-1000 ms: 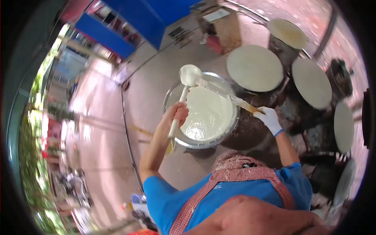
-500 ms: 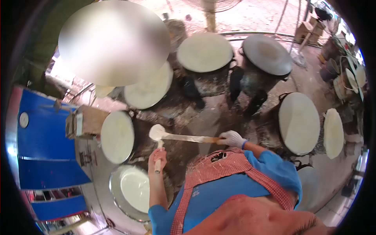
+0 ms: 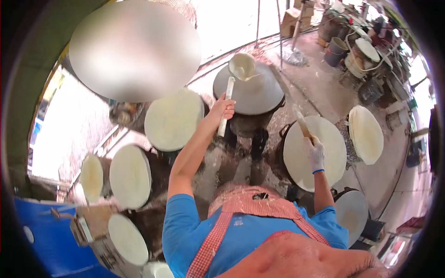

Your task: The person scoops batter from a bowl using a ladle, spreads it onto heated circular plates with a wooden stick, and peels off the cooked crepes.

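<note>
Around the ladle-holding left hand and stick-holding gloved right hand, round white-topped steamer drums.

round stoves on a spattered floor

the pale concrete floor, splashed with white, carries a ring of dark stoves topped by round cloth-covered discs; buckets and tubs stand farther off at the upper right.

room: bare floor beyond right hand | blocked: round steamer tops ring the person closely | ladle over far top
</note>
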